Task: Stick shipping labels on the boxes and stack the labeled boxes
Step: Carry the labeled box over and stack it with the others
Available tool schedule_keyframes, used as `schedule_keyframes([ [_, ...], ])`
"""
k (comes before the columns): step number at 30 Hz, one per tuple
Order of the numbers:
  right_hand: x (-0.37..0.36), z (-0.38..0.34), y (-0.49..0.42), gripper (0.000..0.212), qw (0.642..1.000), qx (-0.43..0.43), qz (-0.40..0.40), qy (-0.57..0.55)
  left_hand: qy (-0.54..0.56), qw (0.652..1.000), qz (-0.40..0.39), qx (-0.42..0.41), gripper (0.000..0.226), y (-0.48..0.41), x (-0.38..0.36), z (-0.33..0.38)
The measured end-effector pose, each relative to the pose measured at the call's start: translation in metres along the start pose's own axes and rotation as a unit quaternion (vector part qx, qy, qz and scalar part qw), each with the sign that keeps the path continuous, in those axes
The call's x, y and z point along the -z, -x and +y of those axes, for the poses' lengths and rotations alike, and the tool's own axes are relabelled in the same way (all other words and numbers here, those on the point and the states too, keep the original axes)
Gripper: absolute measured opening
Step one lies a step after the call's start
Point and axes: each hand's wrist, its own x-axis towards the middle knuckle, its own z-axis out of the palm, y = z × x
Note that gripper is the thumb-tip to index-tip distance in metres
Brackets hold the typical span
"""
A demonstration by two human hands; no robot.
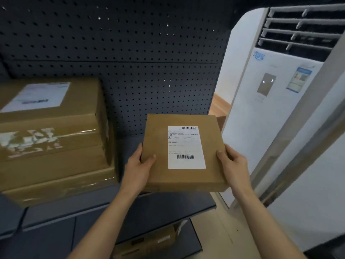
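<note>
A flat brown cardboard box [158, 171] is held in the air above the right end of a dark shelf [158, 208]. A white shipping label [185, 147] with two barcodes is stuck on its top face. My left hand [139, 166] grips the box's left edge, thumb on top. My right hand [233, 165] grips the right edge the same way. To the left on the shelf stands a stack of larger brown boxes [52, 146]; the top one carries a white label [37, 96].
A dark pegboard [130, 53] forms the shelf's back wall. A tall white floor air conditioner [270, 101] stands close on the right. Another cardboard box [147, 243] sits on the lower shelf below. Light floor shows at the bottom right.
</note>
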Motion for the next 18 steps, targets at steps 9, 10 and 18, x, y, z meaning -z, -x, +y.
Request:
schedule_keyframes([
  [9,-0.033,-0.007,-0.071,0.022,0.998,0.006,-0.049,0.034,-0.004,0.998,0.057,0.029,0.037,-0.051,0.000,-0.003],
  [10,-0.034,-0.005,-0.079,0.023,0.998,0.008,-0.059,0.037,-0.004,0.997,0.063,0.033,0.037,-0.053,-0.002,-0.003],
  [18,-0.043,0.006,-0.131,0.017,0.990,0.022,-0.134,0.045,-0.021,0.991,0.117,0.058,0.039,-0.071,-0.021,-0.006],
])
